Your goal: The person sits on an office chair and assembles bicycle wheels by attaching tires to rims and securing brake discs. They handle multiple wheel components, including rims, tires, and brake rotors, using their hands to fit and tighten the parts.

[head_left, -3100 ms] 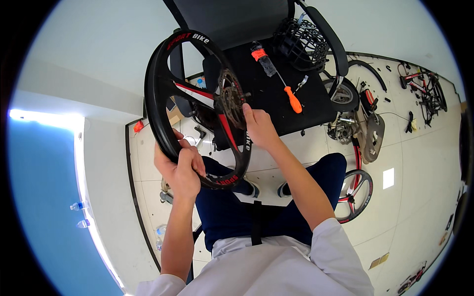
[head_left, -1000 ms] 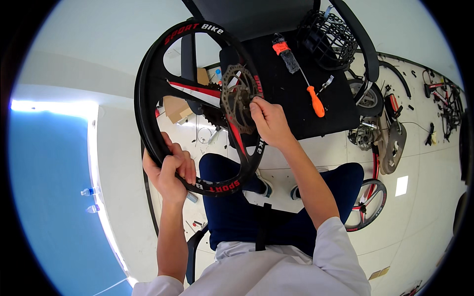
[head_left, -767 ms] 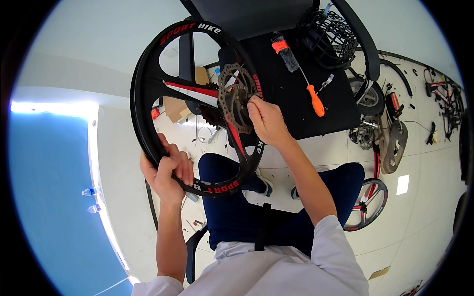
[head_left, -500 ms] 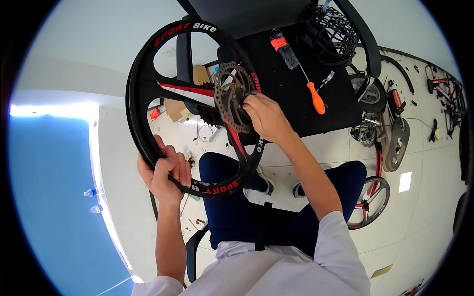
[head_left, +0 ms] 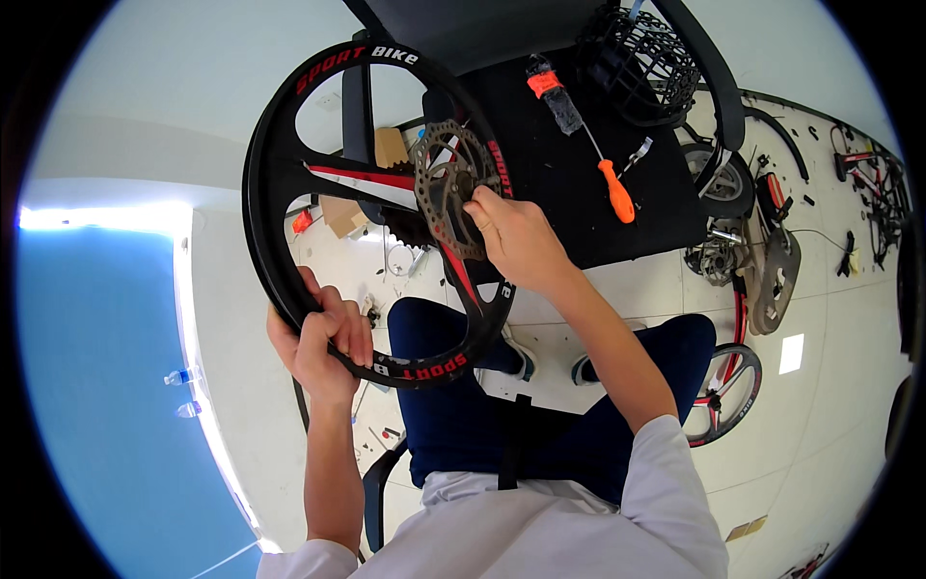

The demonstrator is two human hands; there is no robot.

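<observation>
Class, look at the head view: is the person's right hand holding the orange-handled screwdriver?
No: the right hand rests on the disc rotor at the hub of the black wheel, while the orange-handled screwdriver lies untouched on the black table.

The room is bright, with even light from above. A strong white glare runs along the strip of light [head_left: 106, 217] on the left, and a small bright patch [head_left: 791, 353] shines on the floor at the right. Shadows are soft and faint (mostly under the black table [head_left: 579, 193]). The middle is sharp. The picture is round like a fish's eye, so straight lines bend near the rim, and the corners are fully black. Things far at the right edge look tiny and squashed.
</observation>
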